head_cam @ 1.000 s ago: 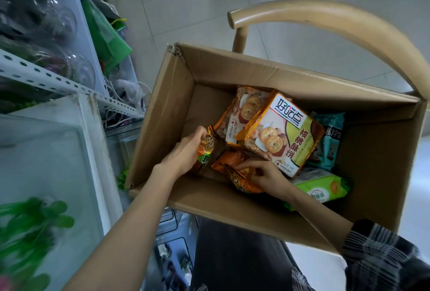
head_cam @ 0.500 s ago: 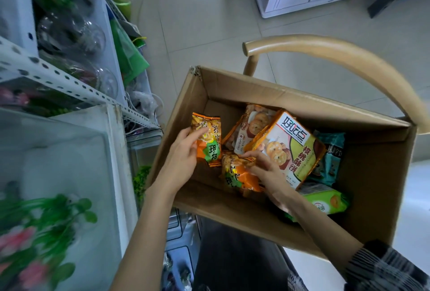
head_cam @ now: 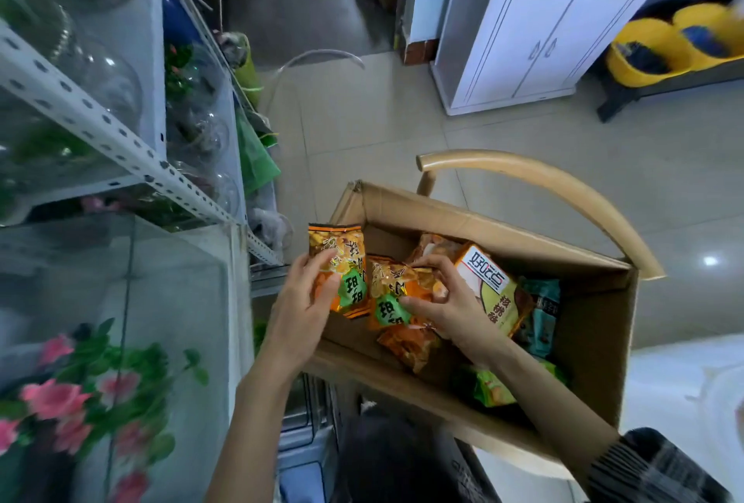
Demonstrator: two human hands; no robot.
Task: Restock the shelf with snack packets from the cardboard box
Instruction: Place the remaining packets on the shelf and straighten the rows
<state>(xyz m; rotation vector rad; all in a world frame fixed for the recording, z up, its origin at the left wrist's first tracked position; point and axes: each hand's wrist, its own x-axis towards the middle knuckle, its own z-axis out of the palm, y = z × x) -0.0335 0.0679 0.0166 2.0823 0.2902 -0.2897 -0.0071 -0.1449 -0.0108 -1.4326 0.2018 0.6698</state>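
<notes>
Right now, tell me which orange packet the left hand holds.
The leftmost orange packet, raised at the cardboard box's left edge in the left hand. The right hand pinches the middle packet; the third packet lies lower.

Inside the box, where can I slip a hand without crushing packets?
Bare floor shows at the left end of the cardboard box, below the orange packets in the left hand and right hand. Crowded at right: biscuit pack, teal packet, green packet.

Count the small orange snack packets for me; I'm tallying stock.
3. First packet in the left hand, at the left edge of the cardboard box; second packet in the right hand; third packet lying in the box below it. Others may be hidden underneath.
</notes>
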